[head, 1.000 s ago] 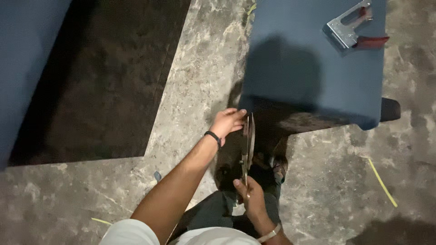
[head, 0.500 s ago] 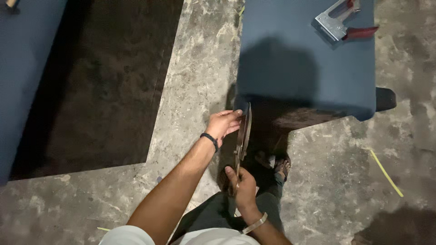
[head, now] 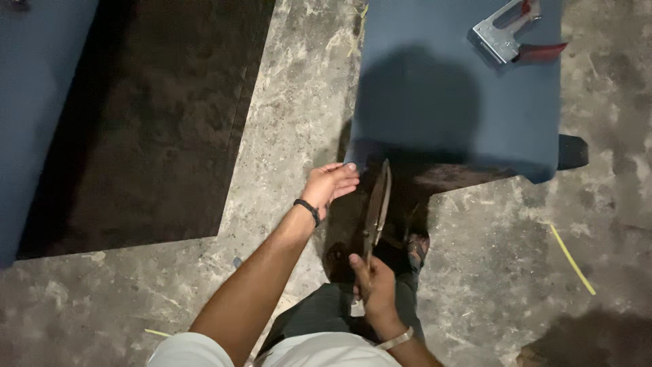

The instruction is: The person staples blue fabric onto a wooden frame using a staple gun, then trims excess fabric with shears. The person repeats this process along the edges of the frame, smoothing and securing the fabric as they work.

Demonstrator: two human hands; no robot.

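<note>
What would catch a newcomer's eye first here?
Large scissors at centre, gripped by the right hand, point toward the near edge of a blue upholstered panel, where the left hand rests. A metal staple gun with a red handle lies on the panel's far right corner.

Mottled grey concrete floor [head: 292, 102] fills the middle and right of the view. A dark brown rectangular mat [head: 156, 129] lies on it at left, bordered at the far left by a strip of dark blue fabric [head: 30, 115]. A silver metal staple gun with a red handle [head: 511, 35] rests near the top edge, right of centre. A thin yellow strip [head: 572, 259] lies aslant on the floor at right; a shorter yellow sliver [head: 157, 332] lies near the bottom left.
</note>
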